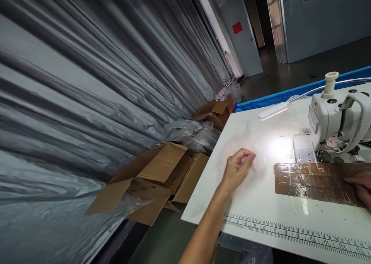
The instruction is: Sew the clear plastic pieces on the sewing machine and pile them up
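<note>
A person's left hand (239, 165) hangs over a white counter (249, 202), thumb and forefinger pressed together at the tips; whether anything is pinched between them cannot be told. The right hand (361, 185), cut off by the frame's edge, touches a brown, glossy-surfaced panel (307, 183), its grip impossible to tell. The panel lies on the counter just before a white sewing machine (326, 119), above a printed ruler scale (290, 233). Open cardboard boxes (162, 165) stand beside the counter.
</note>
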The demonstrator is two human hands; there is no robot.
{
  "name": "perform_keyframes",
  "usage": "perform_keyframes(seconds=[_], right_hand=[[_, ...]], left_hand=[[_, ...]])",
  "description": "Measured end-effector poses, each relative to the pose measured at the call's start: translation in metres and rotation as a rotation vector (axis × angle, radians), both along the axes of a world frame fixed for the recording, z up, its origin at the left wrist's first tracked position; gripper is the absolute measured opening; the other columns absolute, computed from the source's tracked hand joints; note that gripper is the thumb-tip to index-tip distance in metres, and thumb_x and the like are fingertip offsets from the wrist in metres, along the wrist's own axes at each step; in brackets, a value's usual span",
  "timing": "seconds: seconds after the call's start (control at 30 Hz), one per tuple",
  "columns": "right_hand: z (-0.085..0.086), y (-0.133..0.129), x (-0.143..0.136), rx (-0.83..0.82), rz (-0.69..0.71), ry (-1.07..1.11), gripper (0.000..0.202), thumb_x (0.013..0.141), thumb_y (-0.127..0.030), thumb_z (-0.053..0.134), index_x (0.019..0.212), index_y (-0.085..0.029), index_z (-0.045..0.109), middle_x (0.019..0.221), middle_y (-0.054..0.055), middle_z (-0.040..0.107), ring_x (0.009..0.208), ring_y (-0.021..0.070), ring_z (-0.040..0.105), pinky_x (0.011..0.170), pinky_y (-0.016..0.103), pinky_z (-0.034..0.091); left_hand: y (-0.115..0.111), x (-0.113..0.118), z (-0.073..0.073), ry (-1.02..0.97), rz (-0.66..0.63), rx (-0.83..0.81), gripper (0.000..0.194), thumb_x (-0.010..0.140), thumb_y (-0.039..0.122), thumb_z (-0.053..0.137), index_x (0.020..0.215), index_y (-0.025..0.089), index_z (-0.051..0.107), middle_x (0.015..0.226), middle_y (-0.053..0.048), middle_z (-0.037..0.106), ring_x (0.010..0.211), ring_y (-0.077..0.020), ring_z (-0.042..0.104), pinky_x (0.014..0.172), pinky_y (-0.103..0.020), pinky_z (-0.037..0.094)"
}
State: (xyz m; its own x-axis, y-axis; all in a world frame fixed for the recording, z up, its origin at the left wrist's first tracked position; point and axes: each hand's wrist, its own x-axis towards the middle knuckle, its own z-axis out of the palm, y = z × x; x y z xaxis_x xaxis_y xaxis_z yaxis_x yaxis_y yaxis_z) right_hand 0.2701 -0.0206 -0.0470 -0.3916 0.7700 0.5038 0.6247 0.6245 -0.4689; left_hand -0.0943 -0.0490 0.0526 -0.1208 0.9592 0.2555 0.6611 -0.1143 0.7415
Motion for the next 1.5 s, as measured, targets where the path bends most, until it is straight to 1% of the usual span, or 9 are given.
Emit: perform_keyframes(seconds=[0.1, 0.23, 0.5, 0.63, 0.8, 1.07, 1.23, 1.33, 1.5], right_hand=[[0.02, 0.003, 0.003, -0.004, 0.196, -0.072, 0.023, 0.094, -0.024, 0.047, 0.113, -0.026, 0.06, 0.098, 0.008, 0.069, 0.083, 0.0182, 0.069, 0.068, 0.028, 0.06], [0.035, 0.005, -0.001, -0.013, 0.181, -0.002, 0.025, 0.094, -0.021, 0.042, 0.104, -0.018, 0.065, 0.09, 0.008, 0.068, 0.076, 0.0164, 0.069, 0.065, 0.028, 0.059], [0.037, 0.004, -0.005, -0.031, 0.182, -0.005, 0.024, 0.094, -0.018, 0.042, 0.103, -0.016, 0.064, 0.087, 0.008, 0.066, 0.073, 0.0142, 0.065, 0.063, 0.027, 0.057], [0.041, 0.003, -0.004, -0.065, 0.174, -0.021, 0.026, 0.094, -0.018, 0.04, 0.103, -0.017, 0.064, 0.09, 0.008, 0.066, 0.076, 0.015, 0.066, 0.063, 0.028, 0.057], [0.043, 0.003, -0.005, -0.052, 0.179, -0.026, 0.026, 0.093, -0.017, 0.04, 0.102, -0.016, 0.065, 0.089, 0.008, 0.066, 0.078, 0.0154, 0.066, 0.064, 0.028, 0.056], [0.042, 0.003, -0.005, -0.104, 0.157, -0.029, 0.027, 0.093, -0.019, 0.04, 0.104, -0.016, 0.065, 0.09, 0.008, 0.067, 0.076, 0.0143, 0.065, 0.065, 0.028, 0.056], [0.046, 0.002, -0.005, -0.156, 0.178, 0.024, 0.028, 0.093, -0.02, 0.04, 0.104, -0.016, 0.065, 0.09, 0.008, 0.066, 0.076, 0.0136, 0.064, 0.066, 0.028, 0.056], [0.046, 0.002, -0.005, -0.175, 0.181, 0.053, 0.026, 0.093, -0.023, 0.041, 0.102, -0.019, 0.066, 0.088, 0.007, 0.066, 0.075, 0.0143, 0.064, 0.067, 0.029, 0.056], [0.05, 0.004, -0.007, -0.195, 0.168, 0.085, 0.024, 0.092, -0.025, 0.044, 0.098, -0.021, 0.066, 0.084, 0.006, 0.067, 0.077, 0.0161, 0.065, 0.069, 0.032, 0.056]], left_hand=[[-0.001, 0.035, -0.007, -0.035, -0.298, -0.116, 0.029, 0.091, 0.043, 0.054, 0.092, 0.017, 0.068, 0.076, -0.004, 0.072, 0.066, -0.0141, 0.066, 0.06, -0.023, 0.051], [-0.01, 0.066, -0.005, 0.09, -0.762, -0.201, 0.042, 0.087, 0.042, 0.065, 0.126, 0.027, 0.061, 0.12, -0.007, 0.069, 0.107, -0.0223, 0.066, 0.09, -0.038, 0.055], [0.012, 0.064, -0.015, 0.12, -0.58, 0.034, 0.026, 0.096, 0.028, 0.053, 0.118, 0.02, 0.066, 0.11, -0.009, 0.071, 0.094, -0.017, 0.068, 0.077, -0.03, 0.059], [0.016, 0.076, -0.016, 0.203, -0.712, 0.028, 0.022, 0.094, 0.032, 0.059, 0.109, 0.02, 0.068, 0.105, -0.008, 0.071, 0.098, -0.0186, 0.066, 0.083, -0.033, 0.056], [0.003, 0.093, -0.02, 0.306, -0.892, -0.067, 0.029, 0.082, 0.045, 0.072, 0.091, 0.017, 0.067, 0.086, -0.003, 0.066, 0.079, -0.016, 0.062, 0.067, -0.028, 0.051], [0.003, 0.089, -0.017, 0.197, -0.833, -0.028, 0.025, 0.1, 0.03, 0.047, 0.09, 0.018, 0.066, 0.09, -0.004, 0.065, 0.083, -0.0139, 0.062, 0.071, -0.026, 0.051], [-0.015, 0.057, 0.006, 0.419, -0.381, -0.146, 0.028, 0.1, 0.038, 0.041, 0.1, 0.021, 0.063, 0.1, -0.005, 0.064, 0.088, -0.0186, 0.064, 0.068, -0.029, 0.052], [-0.035, 0.043, 0.001, 0.492, -0.222, -0.236, 0.027, 0.096, 0.043, 0.046, 0.095, 0.02, 0.059, 0.095, -0.005, 0.061, 0.081, -0.0198, 0.063, 0.063, -0.03, 0.051], [-0.049, 0.047, -0.016, 0.371, -0.248, -0.21, 0.021, 0.097, 0.033, 0.041, 0.086, 0.021, 0.055, 0.088, -0.003, 0.06, 0.075, -0.0161, 0.061, 0.064, -0.027, 0.049]])
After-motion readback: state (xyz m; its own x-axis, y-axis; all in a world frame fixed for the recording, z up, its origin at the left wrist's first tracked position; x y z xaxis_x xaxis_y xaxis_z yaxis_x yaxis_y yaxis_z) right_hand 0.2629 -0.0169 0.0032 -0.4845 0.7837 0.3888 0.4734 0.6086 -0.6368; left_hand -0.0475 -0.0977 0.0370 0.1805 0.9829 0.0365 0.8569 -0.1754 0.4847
